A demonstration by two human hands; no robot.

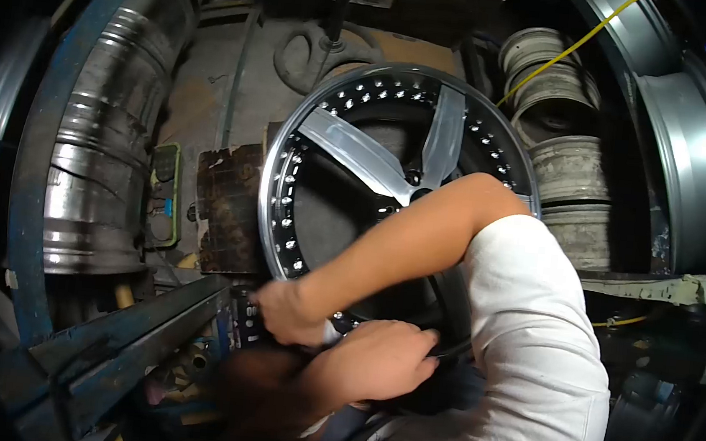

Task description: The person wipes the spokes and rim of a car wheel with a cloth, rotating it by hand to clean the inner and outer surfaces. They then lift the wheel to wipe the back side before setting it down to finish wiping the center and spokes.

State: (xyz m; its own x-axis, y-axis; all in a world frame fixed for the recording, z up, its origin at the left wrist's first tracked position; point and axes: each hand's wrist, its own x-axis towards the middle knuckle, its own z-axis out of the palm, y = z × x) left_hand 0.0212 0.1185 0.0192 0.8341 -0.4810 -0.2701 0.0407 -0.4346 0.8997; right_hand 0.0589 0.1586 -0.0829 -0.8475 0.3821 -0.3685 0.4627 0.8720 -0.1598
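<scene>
My right hand (290,312) and left hand (383,362) grip the lower rim of the bolted chrome wheel (359,150); stacked rims (563,167) stand behind it.

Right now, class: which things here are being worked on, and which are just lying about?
In hand:
spoked wheel
left hand on its lower rim
right hand on its lower rim

Lying about:
stacked old rims
big steel barrel
yellow cord
blue frame

Two bare hands are seen pressed close together at six o'clock: the right hand (290,312), on a bare forearm extended from a white-sleeved upper arm at four o'clock, is curled; the left hand (383,359) is laid knuckles-up beside it.
</scene>
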